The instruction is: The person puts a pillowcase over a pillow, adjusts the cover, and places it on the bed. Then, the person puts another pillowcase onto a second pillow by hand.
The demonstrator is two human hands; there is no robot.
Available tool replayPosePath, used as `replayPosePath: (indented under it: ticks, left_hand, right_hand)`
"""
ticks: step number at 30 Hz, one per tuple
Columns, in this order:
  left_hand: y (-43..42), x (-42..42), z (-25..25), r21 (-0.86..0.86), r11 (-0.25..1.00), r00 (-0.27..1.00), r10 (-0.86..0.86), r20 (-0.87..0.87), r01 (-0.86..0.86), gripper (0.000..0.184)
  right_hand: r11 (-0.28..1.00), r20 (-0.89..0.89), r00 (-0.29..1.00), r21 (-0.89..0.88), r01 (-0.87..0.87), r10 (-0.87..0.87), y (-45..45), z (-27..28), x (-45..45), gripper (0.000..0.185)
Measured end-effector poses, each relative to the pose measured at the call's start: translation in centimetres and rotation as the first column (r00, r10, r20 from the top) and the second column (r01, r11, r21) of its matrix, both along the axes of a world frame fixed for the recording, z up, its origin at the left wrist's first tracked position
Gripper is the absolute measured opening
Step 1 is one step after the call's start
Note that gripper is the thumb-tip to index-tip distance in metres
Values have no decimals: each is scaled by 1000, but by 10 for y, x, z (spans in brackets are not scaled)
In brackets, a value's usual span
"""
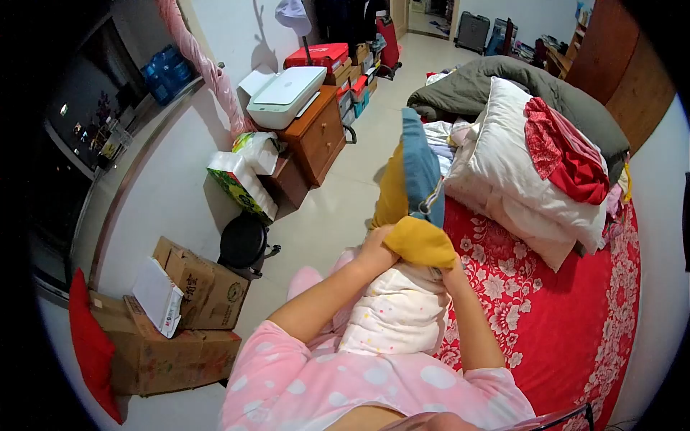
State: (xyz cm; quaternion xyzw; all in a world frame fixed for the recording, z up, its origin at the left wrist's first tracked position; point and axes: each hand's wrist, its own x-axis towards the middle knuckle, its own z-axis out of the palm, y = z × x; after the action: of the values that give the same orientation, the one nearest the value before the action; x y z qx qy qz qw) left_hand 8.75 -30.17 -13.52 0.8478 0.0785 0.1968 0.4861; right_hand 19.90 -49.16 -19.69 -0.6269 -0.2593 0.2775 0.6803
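The fingers of the left hand [377, 250] are curled in at the near edge of a mustard-yellow and blue-grey fabric cover [422, 161], gripping it; their tips are hidden under the cloth. The right hand [451, 273] is at the opposite side of the same edge, its fingers mostly covered by the yellow fold, so how tightly they close cannot be told. The cover rises away from the hands, its yellow flap folded over toward the body. Just below the flap, a plump white padded bundle [395, 312] with small coloured dots lies on the lap, between the forearms, its far end meeting the yellow cloth.

To the right spreads a red bedsheet with pale flowers [553, 305]. On it are stacked white pillows [503, 172], with a red patterned cloth [564, 154] on top and a dark grey-green quilt [496, 79] behind. Across the floor to the left stand a round black stool [242, 241] and brown cardboard boxes [180, 359]; farther off, a white printer [287, 97] sits on a brown wooden cabinet [320, 136].
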Motion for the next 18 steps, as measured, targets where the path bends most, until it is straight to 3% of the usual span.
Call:
replayPosePath:
  ticks: [1,2,5,6,8,9,10,12,14,15,18]
  left_hand:
    - [-5,-2,0,-243,968,998,-55,10,56,36]
    - [-6,-6,-1,-251,960,987,-145,-67,124,34]
    - [-3,-15,4,-318,909,892,-360,-275,269,33]
    - [1,-18,15,-353,892,853,-403,-333,284,36]
    - [13,-22,22,-475,813,826,-498,-265,338,41]
    - [19,-23,26,-473,815,827,-495,-268,335,44]
    - [25,-25,33,-470,819,829,-490,-271,330,47]
    - [32,-37,63,-433,864,855,-413,-314,258,57]
    - [42,-46,63,-477,855,951,-289,-107,206,59]
    - [44,-48,63,-502,845,976,-217,-3,186,60]
    - [39,-53,103,-88,996,995,7,103,2,54]
  right_hand:
    - [1000,5,1000,9,26,-26,4,8,-1,33]
    - [995,-85,994,66,80,-75,8,-11,8,37]
    - [1000,-84,996,-21,16,-18,3,-24,22,35]
    - [997,-40,998,62,-36,38,5,36,0,27]
    - [992,193,981,-126,-9,33,6,23,3,25]
    - [977,306,951,-214,20,48,7,19,4,23]
    - [921,242,970,-379,94,0,12,62,-13,22]
    - [876,230,961,-482,-24,153,24,56,-4,23]
    - [817,254,938,-574,-48,234,36,68,-7,25]
    - [862,266,938,-504,-62,223,44,77,-17,25]
    - [937,258,935,-312,-159,245,67,100,-46,31]
